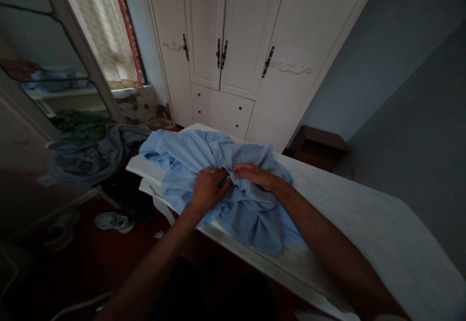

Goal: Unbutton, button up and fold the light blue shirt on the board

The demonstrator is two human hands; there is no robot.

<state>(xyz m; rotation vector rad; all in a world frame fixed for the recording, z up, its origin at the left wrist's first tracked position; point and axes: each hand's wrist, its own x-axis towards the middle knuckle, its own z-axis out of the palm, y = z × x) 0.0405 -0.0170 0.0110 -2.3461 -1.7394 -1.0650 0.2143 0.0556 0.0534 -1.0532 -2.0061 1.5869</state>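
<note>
A light blue button-up shirt (pixel 189 148) lies bunched on a white table (pixel 349 209), part of it draping over the near edge. Small buttons show along its front placket. My left hand (pixel 210 187), with a ring on one finger, is closed on the cloth around the middle of the shirt. Close beside it, my right hand (pixel 255 175) pinches the fabric at the placket. The fingertips of both hands nearly meet, and a small dark gap in the cloth shows between them. Whether a button is between the fingers is too small to tell.
A white wardrobe (pixel 240 29) with dark handles stands behind the table. Grey and green clothes (pixel 87 151) are piled at the left, below a mirror (pixel 54 44). A shoe (pixel 114 222) lies on the red floor. A brown wooden cabinet (pixel 320 143) sits by the right wall.
</note>
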